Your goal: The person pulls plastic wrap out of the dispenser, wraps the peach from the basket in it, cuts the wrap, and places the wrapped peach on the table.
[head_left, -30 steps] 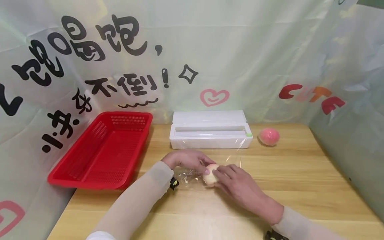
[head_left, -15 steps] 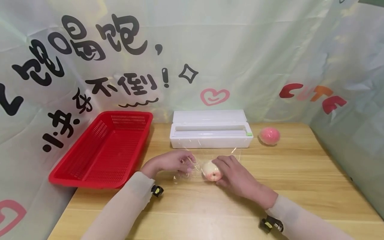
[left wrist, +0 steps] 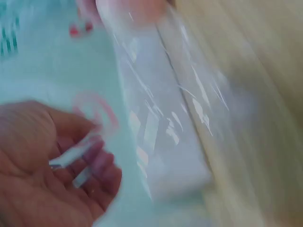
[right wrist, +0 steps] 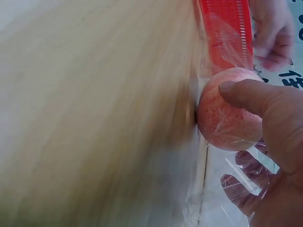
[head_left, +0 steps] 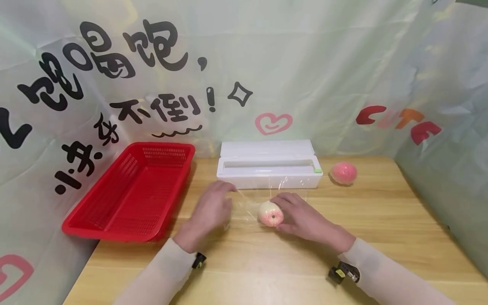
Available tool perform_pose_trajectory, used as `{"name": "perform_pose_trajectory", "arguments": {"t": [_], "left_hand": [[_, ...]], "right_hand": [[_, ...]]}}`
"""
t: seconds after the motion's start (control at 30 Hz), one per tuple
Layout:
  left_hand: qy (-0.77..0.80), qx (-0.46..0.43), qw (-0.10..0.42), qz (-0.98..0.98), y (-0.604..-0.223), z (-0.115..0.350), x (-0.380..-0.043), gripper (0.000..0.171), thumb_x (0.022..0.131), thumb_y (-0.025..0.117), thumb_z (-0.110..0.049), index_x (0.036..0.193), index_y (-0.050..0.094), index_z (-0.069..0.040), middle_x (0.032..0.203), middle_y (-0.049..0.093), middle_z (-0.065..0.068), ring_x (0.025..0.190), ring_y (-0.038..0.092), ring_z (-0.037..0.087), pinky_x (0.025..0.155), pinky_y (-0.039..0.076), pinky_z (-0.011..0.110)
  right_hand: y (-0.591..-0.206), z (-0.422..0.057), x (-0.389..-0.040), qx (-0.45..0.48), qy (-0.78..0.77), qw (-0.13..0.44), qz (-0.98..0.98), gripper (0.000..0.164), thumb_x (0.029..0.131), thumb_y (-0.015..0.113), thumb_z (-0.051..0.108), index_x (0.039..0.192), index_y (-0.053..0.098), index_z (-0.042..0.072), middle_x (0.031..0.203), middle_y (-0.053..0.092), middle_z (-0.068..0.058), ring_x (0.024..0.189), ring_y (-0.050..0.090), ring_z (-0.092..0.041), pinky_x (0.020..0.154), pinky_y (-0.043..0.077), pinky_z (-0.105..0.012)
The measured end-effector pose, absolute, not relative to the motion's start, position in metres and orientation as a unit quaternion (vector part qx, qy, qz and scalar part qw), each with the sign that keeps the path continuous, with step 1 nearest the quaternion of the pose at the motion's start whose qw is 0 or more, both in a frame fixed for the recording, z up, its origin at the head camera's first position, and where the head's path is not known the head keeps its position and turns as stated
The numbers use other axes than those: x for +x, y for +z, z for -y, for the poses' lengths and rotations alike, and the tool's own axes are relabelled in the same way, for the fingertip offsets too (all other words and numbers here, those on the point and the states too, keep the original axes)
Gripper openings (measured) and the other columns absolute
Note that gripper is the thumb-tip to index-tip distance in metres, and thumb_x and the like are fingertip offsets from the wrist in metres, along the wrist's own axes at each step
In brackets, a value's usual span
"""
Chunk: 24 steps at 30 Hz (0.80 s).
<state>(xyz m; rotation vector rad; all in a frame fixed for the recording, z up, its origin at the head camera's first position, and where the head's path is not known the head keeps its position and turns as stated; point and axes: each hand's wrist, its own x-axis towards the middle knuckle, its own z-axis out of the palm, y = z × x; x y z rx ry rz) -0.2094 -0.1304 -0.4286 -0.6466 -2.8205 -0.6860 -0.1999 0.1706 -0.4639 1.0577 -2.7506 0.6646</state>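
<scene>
A pale pink-and-white peach (head_left: pixel 271 214) sits on a sheet of clear cling film (head_left: pixel 244 212) in the middle of the table. My right hand (head_left: pixel 306 218) grips its right side; in the right wrist view the thumb (right wrist: pixel 244 96) presses on the peach, with film around the other fingers. Left of the peach, my left hand (head_left: pixel 209 210) pinches the film's edge between thumb and curled fingers and lifts it into a taut slope. The film (left wrist: pixel 184 94) looks crinkled and shiny in the left wrist view, where motion blurs it.
Behind the hands stands a white cling film dispenser (head_left: pixel 269 182) with its lid up; film stretches from its front. A second, pinker peach (head_left: pixel 343 173) sits right of it. A red plastic basket (head_left: pixel 133 203) stands at the left. A printed cloth (head_left: pixel 324 76) hangs behind.
My left hand has let go of the peach area and moved left, then up toward the dispenser, drawing film. The peach has turned in my right hand, its stem hollow now facing me.
</scene>
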Motion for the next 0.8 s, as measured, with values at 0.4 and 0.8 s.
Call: {"name": "perform_pose_trajectory", "arguments": {"t": [0.4, 0.8], "left_hand": [[-0.074, -0.377, 0.098, 0.918, -0.454, 0.058, -0.207, 0.076, 0.087, 0.086, -0.045, 0.147, 0.054, -0.01, 0.129, 0.066, 0.004, 0.118, 0.065, 0.022, 0.102, 0.056, 0.035], [-0.236, -0.34, -0.09, 0.906, -0.433, 0.063, -0.251, 0.044, 0.094, 0.08, -0.038, 0.131, 0.066, -0.018, 0.117, 0.07, -0.007, 0.106, 0.064, 0.011, 0.099, 0.054, 0.03]], "right_hand": [[-0.461, -0.173, -0.21, 0.347, 0.254, 0.031, 0.902, 0.072, 0.087, 0.087, 0.025, 0.149, 0.057, 0.006, 0.145, 0.056, -0.016, 0.134, 0.057, -0.034, 0.11, 0.051, -0.053], [-0.457, -0.163, -0.212, 0.374, 0.116, 0.208, 0.896, 0.072, 0.083, 0.09, 0.038, 0.138, 0.061, 0.003, 0.133, 0.064, -0.015, 0.118, 0.061, -0.036, 0.103, 0.051, -0.054]]}}
